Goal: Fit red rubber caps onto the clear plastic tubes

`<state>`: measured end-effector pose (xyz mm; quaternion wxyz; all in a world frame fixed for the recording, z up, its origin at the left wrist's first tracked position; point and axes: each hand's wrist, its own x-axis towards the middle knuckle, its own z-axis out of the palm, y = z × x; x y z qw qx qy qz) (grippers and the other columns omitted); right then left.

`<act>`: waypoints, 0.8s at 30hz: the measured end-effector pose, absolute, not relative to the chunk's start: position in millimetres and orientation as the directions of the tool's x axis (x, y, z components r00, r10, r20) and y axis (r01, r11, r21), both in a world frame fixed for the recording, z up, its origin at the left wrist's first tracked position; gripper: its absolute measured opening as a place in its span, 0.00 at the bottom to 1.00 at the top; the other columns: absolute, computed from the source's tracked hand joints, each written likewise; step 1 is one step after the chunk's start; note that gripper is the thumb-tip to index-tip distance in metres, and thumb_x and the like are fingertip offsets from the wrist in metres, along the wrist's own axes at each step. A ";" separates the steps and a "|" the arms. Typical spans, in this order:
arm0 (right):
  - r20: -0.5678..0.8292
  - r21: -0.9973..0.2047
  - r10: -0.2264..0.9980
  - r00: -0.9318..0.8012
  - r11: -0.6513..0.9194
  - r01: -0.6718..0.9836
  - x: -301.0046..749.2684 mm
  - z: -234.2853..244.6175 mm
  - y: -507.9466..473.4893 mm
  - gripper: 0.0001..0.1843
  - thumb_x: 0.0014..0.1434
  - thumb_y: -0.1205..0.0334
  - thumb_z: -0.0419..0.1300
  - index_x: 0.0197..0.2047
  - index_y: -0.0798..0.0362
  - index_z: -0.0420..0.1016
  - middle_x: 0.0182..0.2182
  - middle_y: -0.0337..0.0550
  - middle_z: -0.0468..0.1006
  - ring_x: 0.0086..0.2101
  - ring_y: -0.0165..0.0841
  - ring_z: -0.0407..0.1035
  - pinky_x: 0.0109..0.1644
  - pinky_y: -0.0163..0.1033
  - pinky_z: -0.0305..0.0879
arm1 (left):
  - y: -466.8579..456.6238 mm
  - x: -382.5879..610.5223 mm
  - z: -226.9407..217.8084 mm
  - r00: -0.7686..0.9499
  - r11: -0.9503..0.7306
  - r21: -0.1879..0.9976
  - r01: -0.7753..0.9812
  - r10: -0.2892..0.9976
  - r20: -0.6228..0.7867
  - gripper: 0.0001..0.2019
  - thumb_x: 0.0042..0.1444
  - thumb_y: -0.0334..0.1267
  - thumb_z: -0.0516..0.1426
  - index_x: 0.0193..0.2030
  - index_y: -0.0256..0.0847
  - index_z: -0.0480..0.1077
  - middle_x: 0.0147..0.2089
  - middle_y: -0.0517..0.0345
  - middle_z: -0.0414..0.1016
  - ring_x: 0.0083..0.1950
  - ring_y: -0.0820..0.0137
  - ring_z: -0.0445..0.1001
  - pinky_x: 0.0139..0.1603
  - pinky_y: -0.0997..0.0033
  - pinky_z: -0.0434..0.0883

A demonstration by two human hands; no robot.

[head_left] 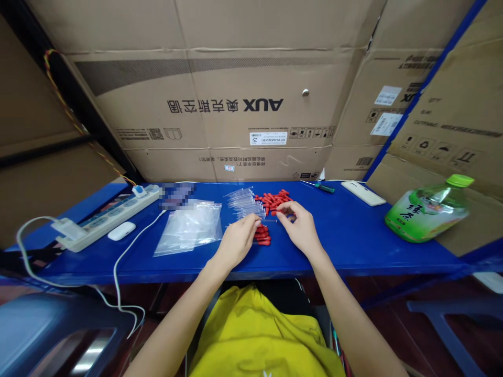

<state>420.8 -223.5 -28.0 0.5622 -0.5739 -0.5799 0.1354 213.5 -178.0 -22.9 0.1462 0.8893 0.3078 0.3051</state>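
My left hand [238, 238] rests on the blue table [346, 235], fingers curled around a clear tube that I can barely make out, beside a small group of red-capped tubes [262, 235]. My right hand [301, 225] pinches a small red cap between thumb and fingers, close to the loose pile of red caps [274, 200]. A fan of clear tubes [245, 203] lies just behind my left hand.
Clear plastic bags [191, 229] lie left of the hands. A white power strip [106, 219], a white earbud case [121, 231] and a cable sit far left. A screwdriver [324, 187], a white phone [362, 192] and a green bottle [430, 209] are right. Cardboard boxes [236, 104] wall the back.
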 end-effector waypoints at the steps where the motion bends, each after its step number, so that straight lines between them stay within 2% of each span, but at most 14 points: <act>1: 0.496 -0.829 0.825 0.273 0.355 0.433 418.5 -26.8 -224.1 0.06 0.65 0.56 0.63 0.40 0.49 0.75 0.45 0.47 0.82 0.43 0.39 0.78 0.47 0.43 0.75 | -178.1 213.5 -22.6 0.620 -0.773 0.456 0.442 0.630 0.467 0.13 0.78 0.41 0.44 0.45 0.43 0.66 0.40 0.56 0.76 0.39 0.66 0.75 0.42 0.68 0.68; 3: 0.461 -0.881 0.860 0.217 0.416 0.223 413.3 -25.7 -225.5 0.08 0.66 0.55 0.62 0.41 0.48 0.69 0.49 0.47 0.82 0.44 0.38 0.79 0.49 0.44 0.76 | -178.3 213.5 -22.0 0.612 -0.782 0.472 0.408 0.618 0.494 0.14 0.78 0.41 0.43 0.44 0.43 0.66 0.39 0.56 0.74 0.40 0.66 0.74 0.43 0.68 0.67; 5: 0.408 -0.913 0.901 0.151 0.401 0.072 407.9 -25.5 -227.4 0.10 0.67 0.52 0.61 0.42 0.47 0.66 0.43 0.43 0.82 0.36 0.35 0.80 0.42 0.42 0.77 | -178.3 213.4 -21.7 0.604 -0.785 0.491 0.378 0.611 0.513 0.14 0.78 0.41 0.43 0.42 0.42 0.65 0.39 0.55 0.72 0.40 0.67 0.72 0.43 0.68 0.67; 6: 0.389 -0.921 0.912 0.127 0.384 0.067 405.3 -25.4 -228.4 0.11 0.67 0.51 0.62 0.43 0.47 0.67 0.37 0.40 0.81 0.31 0.33 0.78 0.36 0.39 0.76 | -178.2 213.3 -21.8 0.602 -0.786 0.500 0.365 0.609 0.517 0.14 0.78 0.41 0.43 0.42 0.42 0.65 0.39 0.55 0.72 0.40 0.67 0.72 0.44 0.68 0.67; 8: 0.394 -0.912 0.913 0.106 0.374 0.171 401.0 -25.2 -230.0 0.11 0.66 0.51 0.64 0.44 0.48 0.71 0.30 0.36 0.77 0.26 0.31 0.74 0.29 0.36 0.70 | -177.7 213.2 -22.3 0.599 -0.783 0.518 0.344 0.608 0.522 0.14 0.78 0.41 0.43 0.43 0.42 0.65 0.40 0.55 0.72 0.40 0.67 0.71 0.44 0.67 0.67; 11: 0.491 -0.818 0.866 0.090 0.423 0.390 396.3 -24.7 -230.9 0.09 0.63 0.54 0.69 0.39 0.50 0.78 0.29 0.38 0.77 0.26 0.31 0.70 0.30 0.36 0.67 | -176.5 213.1 -23.7 0.601 -0.782 0.532 0.324 0.604 0.523 0.14 0.78 0.40 0.43 0.44 0.42 0.66 0.40 0.54 0.72 0.41 0.66 0.72 0.44 0.67 0.68; 13: 0.548 -0.762 0.831 0.089 0.453 0.462 394.4 -24.9 -230.4 0.08 0.63 0.55 0.69 0.37 0.50 0.80 0.29 0.39 0.78 0.26 0.31 0.70 0.31 0.37 0.67 | -175.7 213.0 -24.6 0.602 -0.785 0.531 0.320 0.601 0.526 0.13 0.77 0.40 0.44 0.44 0.42 0.66 0.40 0.54 0.72 0.41 0.65 0.72 0.44 0.67 0.68; 17: 0.575 -0.735 0.812 0.099 0.460 0.498 392.2 -26.1 -229.7 0.08 0.63 0.56 0.69 0.36 0.50 0.80 0.31 0.41 0.81 0.27 0.33 0.72 0.32 0.38 0.69 | -175.0 212.4 -24.8 0.598 -0.793 0.512 0.331 0.595 0.537 0.13 0.77 0.40 0.44 0.43 0.42 0.66 0.41 0.54 0.73 0.41 0.65 0.73 0.44 0.67 0.68; 24: 0.518 -0.799 0.844 0.144 0.416 0.435 391.4 -27.3 -231.8 0.08 0.64 0.55 0.67 0.36 0.50 0.79 0.25 0.38 0.80 0.23 0.32 0.73 0.29 0.36 0.70 | -174.9 210.7 -24.7 0.620 -0.789 0.495 0.364 0.602 0.503 0.13 0.77 0.40 0.44 0.46 0.42 0.68 0.42 0.53 0.75 0.41 0.66 0.74 0.44 0.67 0.68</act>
